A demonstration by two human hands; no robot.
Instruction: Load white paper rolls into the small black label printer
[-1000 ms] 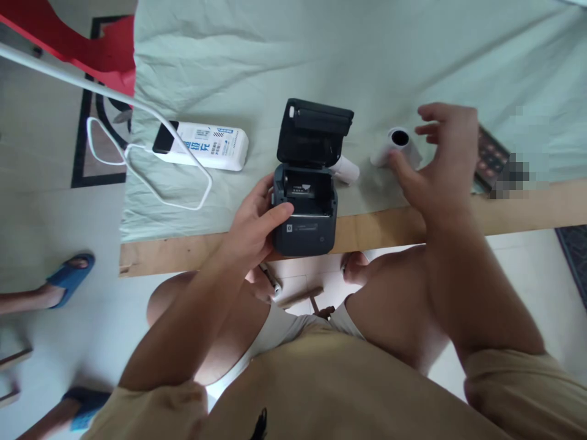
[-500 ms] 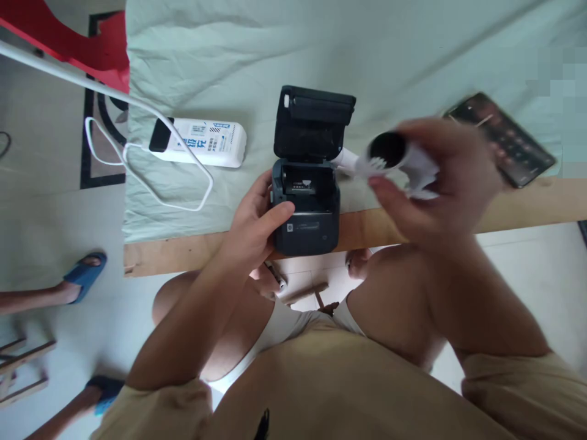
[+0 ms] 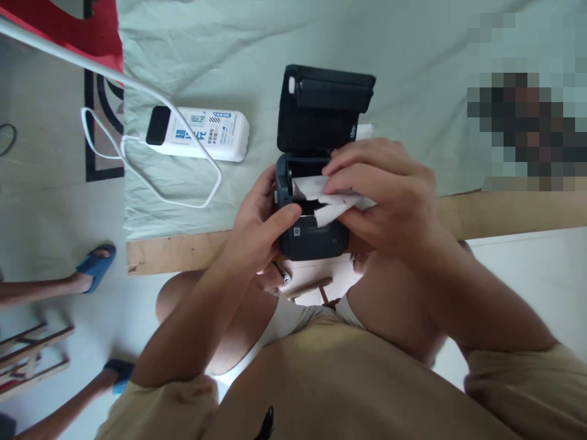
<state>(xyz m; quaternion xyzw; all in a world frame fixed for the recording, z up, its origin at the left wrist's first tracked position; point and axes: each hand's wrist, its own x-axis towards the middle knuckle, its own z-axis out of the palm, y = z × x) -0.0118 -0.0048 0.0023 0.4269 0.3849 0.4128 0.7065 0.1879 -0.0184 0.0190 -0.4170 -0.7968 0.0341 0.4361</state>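
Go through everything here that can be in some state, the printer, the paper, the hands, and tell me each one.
Label printer: lid open, upright.
Paper roll: over the open bay, loose end out.
Left hand: grip on printer's side.
Right hand: holding the paper roll.
Power bank: lying flat, cable plugged in.

A pale green cloth (image 3: 257,49) is spread over a wooden table (image 3: 183,252), whose bare near edge is left uncovered. On the cloth, to the left, a white power bank (image 3: 198,134) with a black end is laid flat — a white cable (image 3: 151,183) is looped from it over the cloth's left edge. At far left a red chair (image 3: 87,33) is seen. On the floor at left, blue sandals (image 3: 95,267) are worn by another person — wooden slats (image 3: 32,357) lie nearer.
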